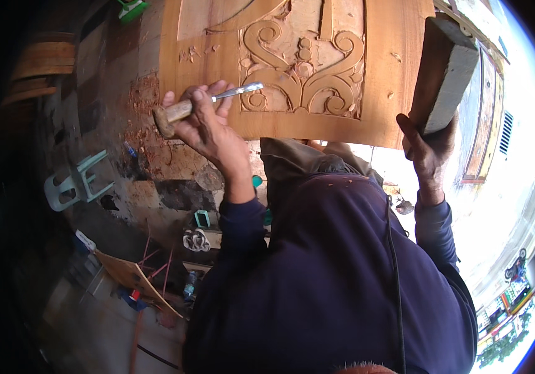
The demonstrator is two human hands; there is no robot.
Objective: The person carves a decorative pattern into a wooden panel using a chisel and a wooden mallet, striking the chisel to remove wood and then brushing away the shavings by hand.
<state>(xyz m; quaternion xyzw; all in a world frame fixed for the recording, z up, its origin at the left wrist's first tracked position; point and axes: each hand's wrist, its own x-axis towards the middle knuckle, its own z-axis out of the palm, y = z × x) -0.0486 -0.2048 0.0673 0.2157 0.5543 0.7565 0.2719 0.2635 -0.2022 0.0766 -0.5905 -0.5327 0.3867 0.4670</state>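
My left hand [219, 136] holds a wood chisel [179, 111] by its wooden handle, fingers closed round it. The metal blade points right, over the left part of a scroll carving [305, 71]. That carving is cut into a brown wooden panel [202, 118], with curled scrolls and a small stack of round shapes in the middle. Off the panel's right edge, my right hand [430, 154] grips a thick grey-brown wooden block [445, 78] by its lower end. The block stands raised and tilted, apart from the chisel.
Wood chips [149, 106] litter the floor left of the panel. Further left lie a pale green plastic stool [87, 177] and stacked curved wooden pieces [43, 59]. A tilted board [130, 280], a plastic bottle [190, 285] and a pair of shoes [196, 240] are at the lower left.
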